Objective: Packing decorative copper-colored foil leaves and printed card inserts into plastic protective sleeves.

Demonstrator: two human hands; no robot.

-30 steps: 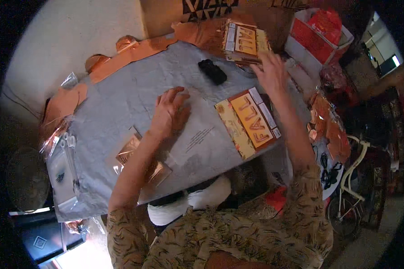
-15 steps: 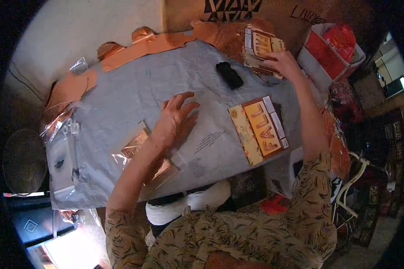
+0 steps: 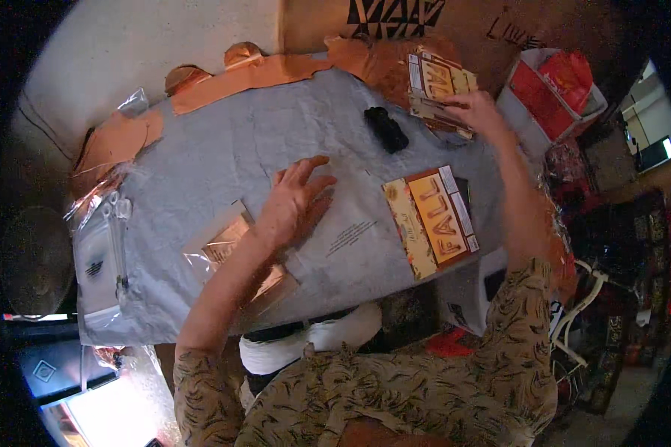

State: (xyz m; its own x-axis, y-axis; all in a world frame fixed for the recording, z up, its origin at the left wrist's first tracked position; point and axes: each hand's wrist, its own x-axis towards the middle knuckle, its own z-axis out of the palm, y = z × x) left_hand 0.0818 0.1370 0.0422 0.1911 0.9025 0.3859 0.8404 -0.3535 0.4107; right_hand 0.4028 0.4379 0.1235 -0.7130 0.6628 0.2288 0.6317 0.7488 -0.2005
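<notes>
At the back right, my right hand (image 3: 479,113) reaches over a stack of printed fall-themed cards (image 3: 434,78), its fingers closed at the near edge of an upper card. The fingertips partly cover the stack. My left hand (image 3: 294,201) is over the middle of the grey sheet, palm down, with fingers apart and nothing in them. A single yellow and brown card (image 3: 436,216) lies flat to the right. Under my left forearm is a clear packet with a folded copper-coloured foil piece (image 3: 227,242), partly hidden by the arm.
A black object (image 3: 386,130) lies near the stack. Copper foil balloon pieces (image 3: 253,74) line the far edge of the grey plastic sheet (image 3: 201,149). Clear bags (image 3: 97,261) lie at the left. A red and white box (image 3: 548,93) stands at the back right.
The view has shifted slightly. My right hand stays at the card stack, its fingers a little lower along the near edge. My left hand keeps nearly the same place and pose.
</notes>
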